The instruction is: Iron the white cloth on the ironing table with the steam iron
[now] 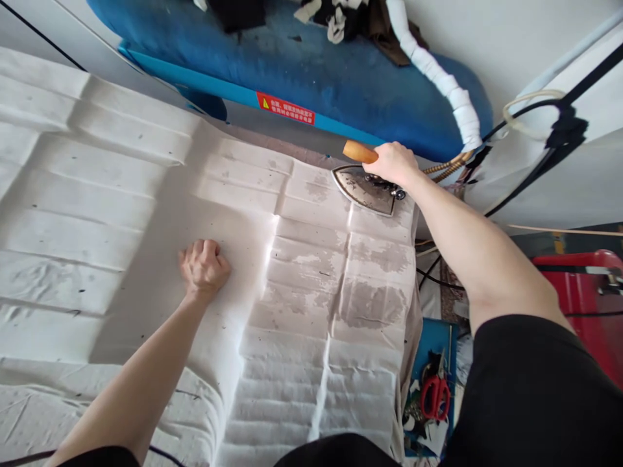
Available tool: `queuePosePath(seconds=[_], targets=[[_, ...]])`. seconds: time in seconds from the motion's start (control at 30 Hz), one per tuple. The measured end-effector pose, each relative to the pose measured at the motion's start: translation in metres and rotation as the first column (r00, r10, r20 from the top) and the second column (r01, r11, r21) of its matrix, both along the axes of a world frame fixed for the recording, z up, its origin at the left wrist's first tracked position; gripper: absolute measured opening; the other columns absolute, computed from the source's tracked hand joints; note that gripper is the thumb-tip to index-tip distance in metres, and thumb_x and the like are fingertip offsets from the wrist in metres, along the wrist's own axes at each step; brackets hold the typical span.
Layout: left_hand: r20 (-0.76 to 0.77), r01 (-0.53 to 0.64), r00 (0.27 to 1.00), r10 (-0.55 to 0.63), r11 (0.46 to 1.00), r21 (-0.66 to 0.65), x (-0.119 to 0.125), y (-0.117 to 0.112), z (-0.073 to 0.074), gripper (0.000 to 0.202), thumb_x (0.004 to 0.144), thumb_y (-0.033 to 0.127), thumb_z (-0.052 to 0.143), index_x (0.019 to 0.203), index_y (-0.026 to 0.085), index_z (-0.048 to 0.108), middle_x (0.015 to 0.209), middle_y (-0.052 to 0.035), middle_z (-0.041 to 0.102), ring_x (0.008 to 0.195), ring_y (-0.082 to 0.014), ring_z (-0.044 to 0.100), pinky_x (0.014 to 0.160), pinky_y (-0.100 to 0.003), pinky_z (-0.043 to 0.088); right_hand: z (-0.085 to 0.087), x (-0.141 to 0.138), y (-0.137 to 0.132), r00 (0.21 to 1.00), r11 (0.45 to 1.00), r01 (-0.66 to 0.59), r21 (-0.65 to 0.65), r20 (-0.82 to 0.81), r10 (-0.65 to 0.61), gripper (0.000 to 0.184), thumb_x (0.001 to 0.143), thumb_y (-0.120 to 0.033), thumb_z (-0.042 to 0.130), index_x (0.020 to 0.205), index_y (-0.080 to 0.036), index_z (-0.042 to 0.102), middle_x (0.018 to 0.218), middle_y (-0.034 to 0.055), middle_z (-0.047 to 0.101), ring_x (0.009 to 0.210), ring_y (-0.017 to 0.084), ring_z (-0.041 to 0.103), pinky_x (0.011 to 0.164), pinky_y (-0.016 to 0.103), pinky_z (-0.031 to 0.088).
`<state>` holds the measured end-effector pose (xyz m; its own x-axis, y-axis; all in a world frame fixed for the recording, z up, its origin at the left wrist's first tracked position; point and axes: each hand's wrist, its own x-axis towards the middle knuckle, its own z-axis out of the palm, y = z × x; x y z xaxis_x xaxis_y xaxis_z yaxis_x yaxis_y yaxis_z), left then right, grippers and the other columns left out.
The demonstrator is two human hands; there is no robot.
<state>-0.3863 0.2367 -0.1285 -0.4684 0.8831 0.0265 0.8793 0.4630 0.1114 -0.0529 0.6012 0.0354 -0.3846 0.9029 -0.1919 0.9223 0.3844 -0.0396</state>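
Steel iron (365, 190) gripped by handle (359, 152) in right hand (393, 165); left hand (204, 268) clenched, apparently on white cloth (146, 220).

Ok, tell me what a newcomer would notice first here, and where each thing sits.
A large white creased cloth fills the middle, with grey damp-looking patches. At its top edge, the right hand grips the wooden handle of an iron, while the left hand rests in a fist on the cloth. Beyond lies a blue padded board; red-handled scissors sit lower right.

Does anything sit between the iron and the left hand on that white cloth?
No object does: between the iron in the right hand and the left hand lies only the white cloth, with its creases.
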Motion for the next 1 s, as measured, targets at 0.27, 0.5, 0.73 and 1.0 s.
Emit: queuePosePath(seconds=[0.27,0.5,0.73,1.0], targets=[[0.005,-0.009,1.000,0.009,1.000,-0.010,-0.001,0.001,-0.002,0.014,0.082,0.023,0.045,0.088,0.019,0.057,0.097,-0.0157,0.062,0.097,-0.0341,0.058,0.090,-0.047,0.039,0.027,0.065,-0.013,0.994,1.000,-0.027,0.007,0.103,0.026,0.045,0.082,-0.063,0.065,0.107,-0.027,0.078,0.095,0.0117,0.075,0.100,0.040,0.069,0.081,0.048,0.054],[0.031,-0.031,0.999,0.031,1.000,0.004,0.000,0.000,-0.002,0.014,0.082,0.021,0.046,0.090,0.018,0.058,0.099,-0.0157,0.062,0.101,-0.0340,0.057,0.094,-0.048,0.039,-0.006,0.133,-0.015,0.998,0.999,0.027,-0.035,0.066,-0.024,0.047,0.084,-0.057,0.066,0.118,-0.025,0.068,0.104,0.0116,0.075,0.097,0.037,0.069,0.076,0.043,0.051],[-0.002,-0.019,1.000,0.019,0.999,-0.032,0.002,0.002,0.003,0.015,0.080,0.021,0.046,0.089,0.017,0.058,0.098,-0.0176,0.061,0.098,-0.0350,0.057,0.091,-0.049,0.040,-0.013,0.138,-0.007,0.997,1.000,-0.009,-0.025,-0.072,0.007,0.084,0.077,-0.062,0.077,0.146,-0.025,0.046,0.147,0.0164,0.057,0.115,0.037,0.066,0.089,0.047,0.054],[0.031,-0.031,0.999,0.033,0.999,-0.034,0.003,0.003,0.006,0.013,0.081,0.020,0.047,0.089,0.018,0.056,0.099,-0.0161,0.061,0.099,-0.0343,0.056,0.092,-0.048,0.039,-0.006,0.123,-0.007,0.988,0.989,0.113,-0.094,0.116,-0.102,0.045,0.078,-0.060,0.073,0.100,-0.021,0.077,0.083,0.0136,0.074,0.090,0.039,0.071,0.074,0.048,0.055]])
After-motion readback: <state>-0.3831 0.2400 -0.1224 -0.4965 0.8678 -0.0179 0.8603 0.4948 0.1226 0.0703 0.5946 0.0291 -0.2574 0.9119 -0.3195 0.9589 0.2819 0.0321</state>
